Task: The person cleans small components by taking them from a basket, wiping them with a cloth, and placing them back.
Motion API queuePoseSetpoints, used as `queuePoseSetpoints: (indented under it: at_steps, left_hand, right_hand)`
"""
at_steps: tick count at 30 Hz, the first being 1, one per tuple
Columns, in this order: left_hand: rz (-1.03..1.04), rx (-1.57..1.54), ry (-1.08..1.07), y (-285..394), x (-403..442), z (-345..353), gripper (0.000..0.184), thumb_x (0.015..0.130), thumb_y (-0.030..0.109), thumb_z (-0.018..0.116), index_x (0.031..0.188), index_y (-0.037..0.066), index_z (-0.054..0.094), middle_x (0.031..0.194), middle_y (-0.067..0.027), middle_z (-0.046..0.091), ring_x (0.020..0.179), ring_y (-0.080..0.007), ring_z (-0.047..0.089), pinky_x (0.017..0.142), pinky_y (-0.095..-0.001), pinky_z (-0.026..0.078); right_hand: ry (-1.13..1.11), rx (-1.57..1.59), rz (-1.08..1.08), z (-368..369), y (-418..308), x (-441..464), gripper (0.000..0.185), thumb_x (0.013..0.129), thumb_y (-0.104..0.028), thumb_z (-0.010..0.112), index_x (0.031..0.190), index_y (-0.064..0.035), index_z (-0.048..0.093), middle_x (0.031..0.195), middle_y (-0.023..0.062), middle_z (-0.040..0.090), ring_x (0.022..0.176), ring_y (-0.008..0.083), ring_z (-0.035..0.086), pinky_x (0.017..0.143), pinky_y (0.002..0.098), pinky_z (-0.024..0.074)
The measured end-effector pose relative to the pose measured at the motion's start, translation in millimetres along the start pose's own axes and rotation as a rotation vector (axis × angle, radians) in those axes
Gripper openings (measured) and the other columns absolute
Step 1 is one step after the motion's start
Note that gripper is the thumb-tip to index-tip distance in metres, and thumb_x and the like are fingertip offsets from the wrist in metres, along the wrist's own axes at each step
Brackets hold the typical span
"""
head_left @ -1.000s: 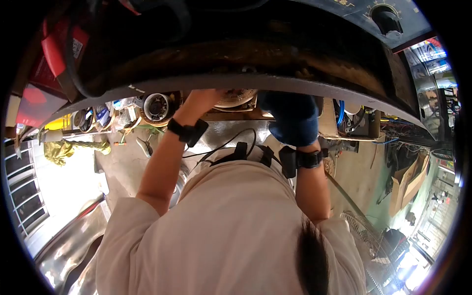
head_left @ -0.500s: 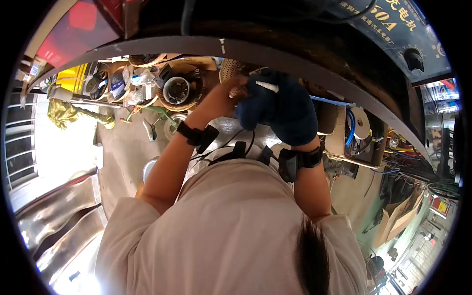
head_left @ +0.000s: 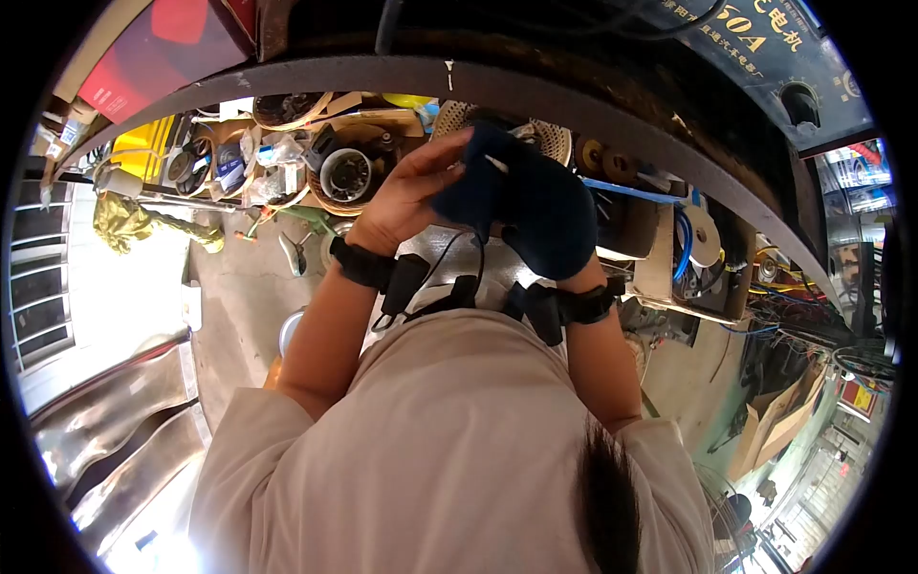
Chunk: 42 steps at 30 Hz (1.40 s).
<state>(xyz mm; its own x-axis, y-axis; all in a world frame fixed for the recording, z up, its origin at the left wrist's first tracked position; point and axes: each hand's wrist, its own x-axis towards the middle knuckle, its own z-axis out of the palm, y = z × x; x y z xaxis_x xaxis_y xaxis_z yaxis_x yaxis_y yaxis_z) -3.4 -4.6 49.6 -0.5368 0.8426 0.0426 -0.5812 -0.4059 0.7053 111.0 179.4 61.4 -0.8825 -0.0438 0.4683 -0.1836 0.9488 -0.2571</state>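
Note:
A dark blue cloth or glove [head_left: 550, 206] covers my right hand [head_left: 535, 201], hiding most of its fingers. A small white item [head_left: 496, 164] shows at the cloth's upper left part. My left hand [head_left: 411, 187] is bare, its thumb and fingers closed at the left edge of the blue cloth. Both hands are close together below the dark shelf edge. Just behind them is a perforated metal basket [head_left: 555, 139]. Black bands with small boxes are on both wrists.
A round container with a grey ring [head_left: 346, 175] and plastic bags [head_left: 279, 153] sit left of my hands. To the right a cardboard box [head_left: 655, 263] holds a blue coil [head_left: 683, 244] and a white disc [head_left: 704, 237]. The dark metal edge [head_left: 478, 84] crosses above.
Both hands came out from under the edge and drew together. Since the last earlier frame, my left fingers have moved to the blue cloth's edge. The view has shifted, showing more of the shelf's contents.

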Motion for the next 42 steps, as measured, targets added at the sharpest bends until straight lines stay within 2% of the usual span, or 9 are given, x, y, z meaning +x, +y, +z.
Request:
queuePoseSetpoints:
  at_steps: [2,5,8,14,20,23,29,36,42]
  left_hand:
    - [-0.079,0.049,0.038,6,3,9,0.047,0.090,-0.004,0.053,0.136,0.003,0.048,0.138,-0.0112,0.049,0.123,-0.0248,0.052,0.101,-0.0367,0.046]
    - [0.112,0.871,-0.045,6,7,20,0.043,0.089,0.003,0.060,0.132,0.005,0.053,0.131,-0.0136,0.055,0.116,-0.0261,0.058,0.096,-0.0346,0.048]
    - [0.213,1.292,-0.028,7,11,35,0.042,0.083,0.005,0.068,0.124,0.004,0.058,0.120,-0.0155,0.062,0.106,-0.0284,0.062,0.089,-0.0349,0.050]
    - [0.397,1.737,0.134,-1,10,48,0.021,0.085,0.012,0.066,0.101,0.002,0.057,0.095,-0.0184,0.062,0.084,-0.0396,0.059,0.069,-0.0428,0.048]
    - [0.148,1.358,0.119,8,11,44,0.013,0.084,0.011,0.063,0.087,0.001,0.054,0.080,-0.0173,0.059,0.079,-0.0385,0.058,0.064,-0.0441,0.048]
    - [0.481,1.443,0.008,0,17,39,0.015,0.085,0.007,0.061,0.096,0.000,0.053,0.081,-0.0199,0.057,0.077,-0.0419,0.057,0.063,-0.0458,0.045]
    - [0.547,1.670,0.029,-8,11,51,0.010,0.085,0.007,0.061,0.088,0.000,0.056,0.080,-0.0191,0.060,0.070,-0.0404,0.057,0.062,-0.0419,0.046]
    - [-0.058,1.236,0.425,5,18,40,0.019,0.088,0.017,0.064,0.093,0.000,0.059,0.069,-0.0201,0.058,0.063,-0.0381,0.059,0.055,-0.0385,0.044]
    - [0.614,1.429,0.076,4,19,46,0.016,0.083,0.006,0.064,0.098,-0.001,0.061,0.082,-0.0183,0.064,0.068,-0.0355,0.059,0.063,-0.0379,0.047]
  right_hand:
    - [0.029,0.005,-0.003,2,-1,-2,0.043,0.069,-0.016,0.072,0.111,-0.0091,0.066,0.106,0.0101,0.067,0.096,0.0295,0.063,0.081,0.0382,0.0523]
    - [0.060,0.043,-0.020,2,1,-3,0.042,0.064,-0.017,0.071,0.105,-0.0123,0.068,0.108,0.0118,0.065,0.097,0.0335,0.062,0.084,0.0420,0.0504]
    - [-0.056,0.034,0.073,-21,-20,11,0.034,0.070,-0.019,0.071,0.103,-0.0118,0.066,0.100,0.0082,0.066,0.091,0.0290,0.063,0.075,0.0393,0.0516]
    - [0.071,0.149,0.032,-19,-17,12,0.037,0.066,-0.018,0.070,0.102,-0.0125,0.066,0.101,0.0086,0.065,0.092,0.0318,0.062,0.077,0.0405,0.0502]
    - [0.056,0.106,-0.112,-1,5,-1,0.037,0.067,-0.015,0.070,0.103,-0.0086,0.063,0.102,0.0111,0.062,0.093,0.0346,0.059,0.078,0.0406,0.0495]
    - [0.162,0.102,0.085,9,-9,6,0.035,0.069,-0.014,0.070,0.102,-0.0076,0.062,0.102,0.0122,0.062,0.093,0.0351,0.058,0.078,0.0407,0.0492]
    - [-0.028,0.332,0.050,6,1,5,0.036,0.073,-0.027,0.071,0.102,-0.0073,0.064,0.104,0.0158,0.063,0.097,0.0372,0.059,0.087,0.0451,0.0476]
    - [0.073,0.035,-0.131,5,-23,11,0.024,0.077,-0.019,0.066,0.098,-0.0081,0.063,0.099,0.0138,0.062,0.095,0.0352,0.059,0.083,0.0445,0.0479]
    - [0.040,0.251,0.200,20,-21,15,0.024,0.078,-0.019,0.065,0.100,-0.0080,0.062,0.097,0.0130,0.063,0.087,0.0345,0.061,0.076,0.0436,0.0501]
